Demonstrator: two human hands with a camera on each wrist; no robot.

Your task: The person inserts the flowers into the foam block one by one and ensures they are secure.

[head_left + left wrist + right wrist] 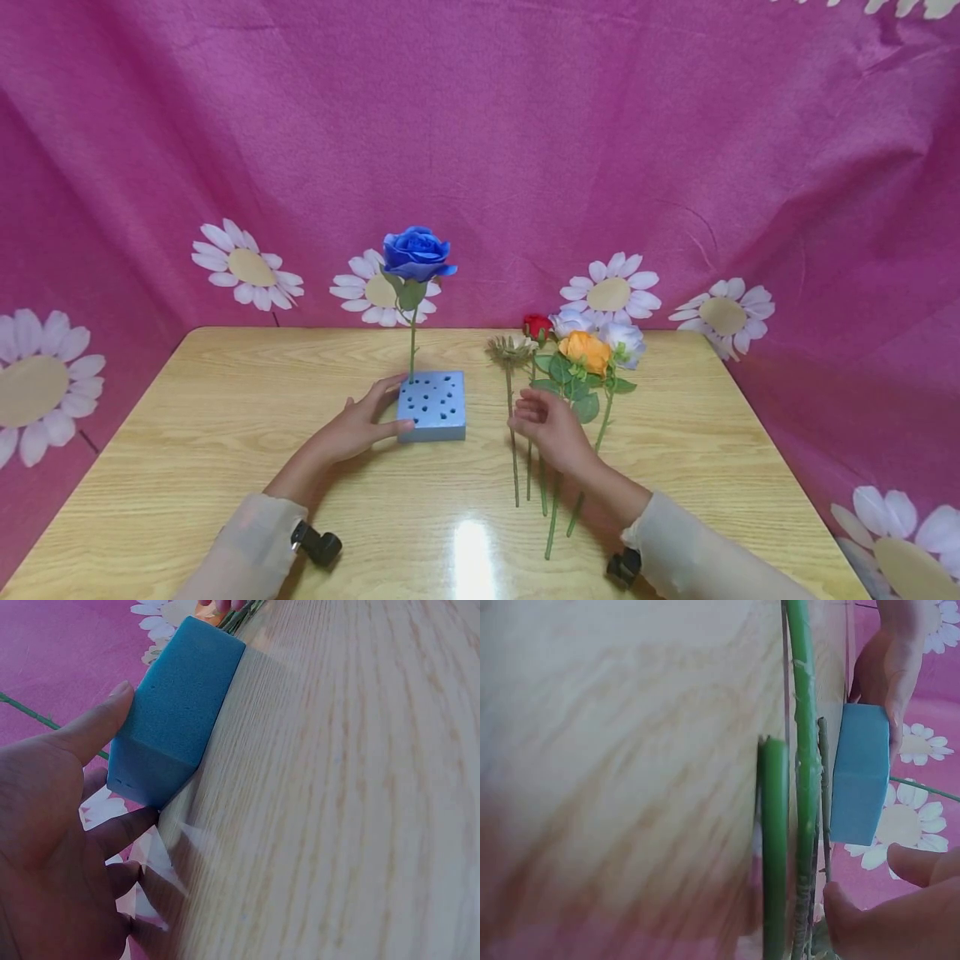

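From over the person's head I see the left hand [362, 426] spanning the blue block [432, 434] along its left side, thumb at the near corner, fingers toward the far one. The block lies on the tabletop [247, 400], with one blue rose [417, 254] upright in a far hole. The right hand [553, 429] is over the loose stems, its fingers partly curved; I'd judge it is about to choose one. Best to take a single stem low down and lift it clear of its tangled neighbours, while the left keeps the block from skidding. I count five flowers lying down: one brown-backed flower [509, 351], one red rose [536, 326], one orange rose [587, 353] and two white flowers [572, 323] [624, 343].

At the left wrist, the thumb presses the block's edge and one fingertip meets its end, the other fingers spread; a light, even hold should do.

At the right wrist, thumb and finger stand apart with nothing seen between them, the thumb near or touching one thin brown stem [824, 795]. Two thick green stems [805, 765] [775, 847] lie close beside, so a narrow pinch would suit.
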